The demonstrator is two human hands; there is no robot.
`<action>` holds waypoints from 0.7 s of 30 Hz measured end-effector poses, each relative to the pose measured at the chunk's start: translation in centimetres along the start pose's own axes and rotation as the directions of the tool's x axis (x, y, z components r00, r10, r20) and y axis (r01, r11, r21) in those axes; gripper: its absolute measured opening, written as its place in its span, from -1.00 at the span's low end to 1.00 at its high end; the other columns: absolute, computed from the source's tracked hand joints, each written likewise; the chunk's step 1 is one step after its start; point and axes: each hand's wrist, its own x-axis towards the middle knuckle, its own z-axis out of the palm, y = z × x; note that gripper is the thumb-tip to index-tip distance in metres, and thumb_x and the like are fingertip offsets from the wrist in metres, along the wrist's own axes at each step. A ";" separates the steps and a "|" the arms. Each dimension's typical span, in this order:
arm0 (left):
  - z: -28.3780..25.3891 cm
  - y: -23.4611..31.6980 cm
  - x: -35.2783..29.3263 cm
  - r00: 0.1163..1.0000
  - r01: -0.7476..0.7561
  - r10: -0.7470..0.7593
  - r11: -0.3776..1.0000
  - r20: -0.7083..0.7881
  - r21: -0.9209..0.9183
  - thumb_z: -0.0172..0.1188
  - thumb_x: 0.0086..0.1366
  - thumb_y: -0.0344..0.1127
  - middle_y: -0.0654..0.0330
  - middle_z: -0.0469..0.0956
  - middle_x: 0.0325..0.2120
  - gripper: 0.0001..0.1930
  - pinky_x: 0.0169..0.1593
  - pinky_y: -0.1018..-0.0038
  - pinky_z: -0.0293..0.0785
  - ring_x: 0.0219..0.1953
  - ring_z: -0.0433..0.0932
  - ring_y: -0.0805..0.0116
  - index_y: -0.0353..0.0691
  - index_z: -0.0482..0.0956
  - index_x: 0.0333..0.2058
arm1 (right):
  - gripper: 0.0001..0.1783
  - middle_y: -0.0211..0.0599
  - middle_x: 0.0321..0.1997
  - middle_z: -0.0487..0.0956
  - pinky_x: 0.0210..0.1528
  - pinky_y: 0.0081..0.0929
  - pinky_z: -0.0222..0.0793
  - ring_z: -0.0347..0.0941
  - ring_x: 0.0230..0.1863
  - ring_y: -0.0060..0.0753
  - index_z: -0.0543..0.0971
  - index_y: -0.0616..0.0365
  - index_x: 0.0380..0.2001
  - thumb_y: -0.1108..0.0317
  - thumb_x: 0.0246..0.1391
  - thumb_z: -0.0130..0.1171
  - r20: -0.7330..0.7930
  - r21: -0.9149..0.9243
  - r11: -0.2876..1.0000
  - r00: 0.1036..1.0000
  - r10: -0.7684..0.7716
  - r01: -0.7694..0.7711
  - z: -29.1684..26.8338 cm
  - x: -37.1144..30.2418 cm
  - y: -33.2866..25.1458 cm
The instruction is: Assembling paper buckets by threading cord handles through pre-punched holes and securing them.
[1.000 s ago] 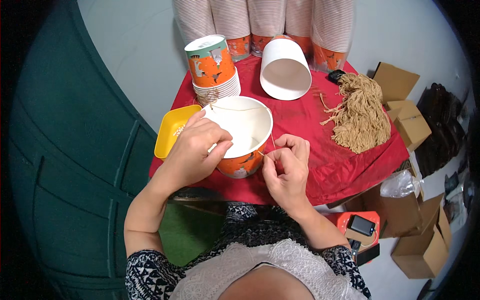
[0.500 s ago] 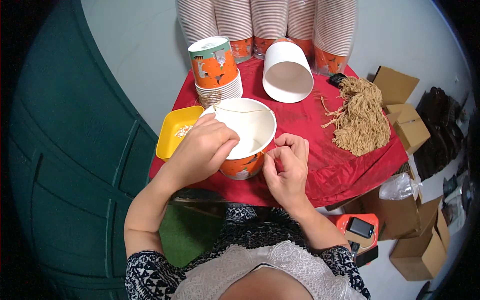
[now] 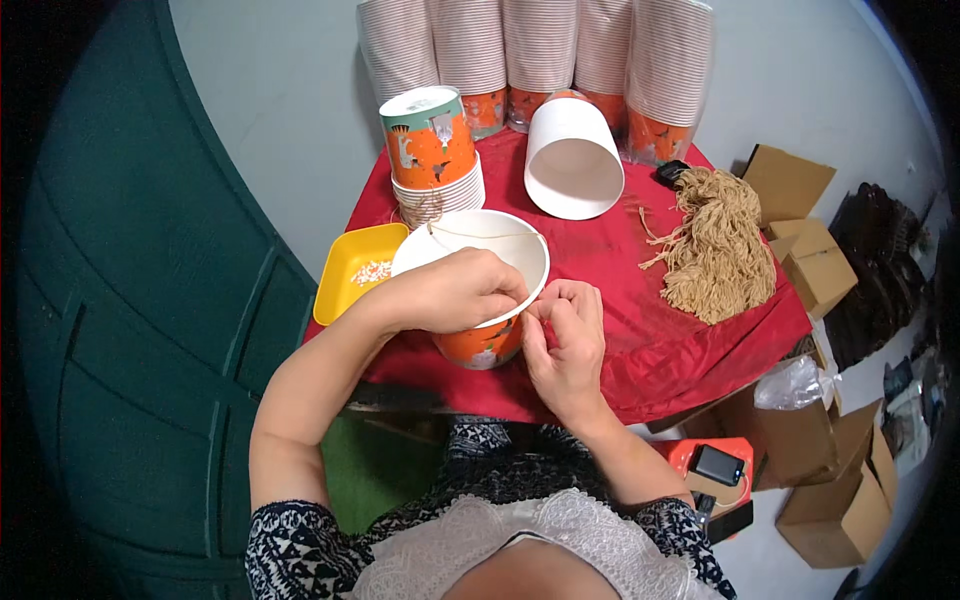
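Note:
A round paper bucket [image 3: 480, 345], white inside with an orange patterned outside, stands open-side up near the table's front edge. A thin tan cord [image 3: 480, 236] is attached at its far left rim and runs across the opening to the right side. My left hand [image 3: 465, 290] reaches over the near rim into the bucket, fingers curled against the inner right wall; the fingertips are hidden. Outside that same wall, just below the rim, my right hand [image 3: 568, 335] pinches what looks like the cord's end. Left of the bucket sits a yellow tray [image 3: 335, 265] with small white and orange pieces.
Behind stand stacked buckets [image 3: 430, 150] and a bucket on its side [image 3: 575, 160], with tall wrapped stacks [image 3: 470, 50] at the wall. A bundle of tan cords [image 3: 715, 250] lies on the red cloth [image 3: 640, 350]. Cardboard boxes [image 3: 840, 510] and a red stool [image 3: 740, 445] are at right.
My left hand has moved right and down from above the left rim into the bucket. My right hand stays pinched at the right wall. The view has shifted slightly.

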 end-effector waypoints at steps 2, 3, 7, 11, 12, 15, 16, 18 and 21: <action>0.1 -0.2 0.3 0.997 0.077 -0.077 0.997 0.026 0.003 0.10 0.19 -0.40 -0.05 0.62 -0.48 -0.81 -0.25 0.35 0.51 -0.41 0.62 0.19 -0.38 0.62 -0.32 | -0.83 -0.11 -0.32 0.48 -0.26 -0.27 0.35 0.40 -0.28 -0.10 0.48 0.25 -0.45 0.66 -0.15 0.24 0.003 0.001 1.000 1.000 0.005 -0.005 -0.2 0.0 0.2; 0.2 -0.4 0.3 0.997 0.076 -0.076 0.997 0.029 0.006 0.10 0.19 -0.40 -0.05 0.62 -0.48 -0.81 -0.25 0.35 0.51 -0.41 0.62 0.19 -0.38 0.62 -0.32 | -0.83 -0.11 -0.32 0.48 -0.26 -0.27 0.35 0.40 -0.28 -0.10 0.48 0.25 -0.45 0.66 -0.15 0.24 -0.001 0.000 1.000 1.000 0.006 -0.006 -0.3 -0.1 0.3; 0.7 -0.5 0.0 0.994 0.107 -0.108 0.994 -0.021 -0.025 0.10 0.20 -0.38 -0.01 0.60 -0.52 -0.82 -0.31 0.37 0.48 -0.47 0.56 0.30 -0.38 0.61 -0.36 | -0.85 -0.13 -0.44 0.50 -0.39 -0.29 0.39 0.47 -0.43 -0.15 0.50 0.24 -0.39 0.60 -0.05 0.26 0.103 0.099 0.984 0.985 0.141 -0.151 -0.8 -0.7 0.2; 1.0 0.3 -0.7 0.978 0.188 -0.193 0.980 -0.080 -0.065 0.09 0.23 -0.35 0.01 0.58 -0.55 -0.82 -0.34 0.35 0.47 -0.50 0.55 0.28 -0.38 0.57 -0.39 | -0.81 -0.15 -0.53 0.53 -0.54 -0.36 0.39 0.51 -0.58 -0.21 0.50 0.22 -0.24 0.50 0.06 0.26 0.271 0.149 0.945 0.931 0.243 -0.290 -2.6 0.1 0.0; 1.1 0.5 -0.9 0.977 0.189 -0.194 0.980 -0.083 -0.066 0.09 0.23 -0.35 0.01 0.58 -0.55 -0.82 -0.34 0.35 0.47 -0.50 0.55 0.28 -0.38 0.57 -0.39 | -0.76 -0.14 -0.52 0.55 -0.56 -0.38 0.39 0.53 -0.58 -0.21 0.48 0.22 -0.18 0.47 0.08 0.26 0.320 0.130 0.953 0.921 0.221 -0.274 -3.3 0.8 -0.1; 1.4 1.1 -1.6 0.970 0.202 -0.204 0.979 -0.129 -0.030 0.08 0.24 -0.34 -0.02 0.56 -0.56 -0.81 -0.34 0.30 0.47 -0.49 0.56 0.15 -0.37 0.53 -0.41 | -0.66 -0.10 -0.48 0.57 -0.56 -0.31 0.39 0.55 -0.53 -0.15 0.45 0.19 -0.09 0.40 0.07 0.26 0.431 0.095 0.994 0.902 0.015 -0.062 -4.3 2.4 0.6; 1.4 1.4 -1.6 0.970 0.207 -0.202 0.978 -0.137 0.025 0.07 0.24 -0.34 -0.05 0.57 -0.55 -0.82 -0.32 0.26 0.47 -0.46 0.57 0.08 -0.37 0.53 -0.41 | -0.65 -0.11 -0.47 0.57 -0.56 -0.28 0.39 0.55 -0.53 -0.13 0.45 0.19 -0.07 0.38 0.06 0.25 0.476 0.094 0.991 0.870 -0.131 0.098 -4.5 3.1 0.9; 1.5 1.8 -1.7 0.969 0.211 -0.198 0.974 -0.147 0.079 0.05 0.24 -0.35 -0.09 0.57 -0.53 -0.82 -0.31 0.21 0.48 -0.43 0.59 0.00 -0.37 0.52 -0.40 | -0.72 -0.18 -0.51 0.54 -0.57 -0.25 0.39 0.52 -0.55 -0.12 0.48 0.19 -0.18 0.38 0.02 0.24 0.512 0.027 0.969 0.829 -0.224 0.244 -4.8 4.4 1.3; 1.6 2.1 -1.8 0.974 0.173 -0.151 0.978 -0.168 0.120 0.02 0.22 -0.38 -0.14 0.56 -0.52 -0.84 -0.27 0.14 0.48 -0.41 0.59 -0.10 -0.36 0.51 -0.38 | -0.86 -0.27 -0.60 0.46 -0.57 -0.32 0.41 0.51 -0.58 -0.20 0.42 0.16 -0.52 0.41 -0.07 0.18 0.613 -0.037 0.856 0.688 -0.388 0.516 -4.4 5.9 2.2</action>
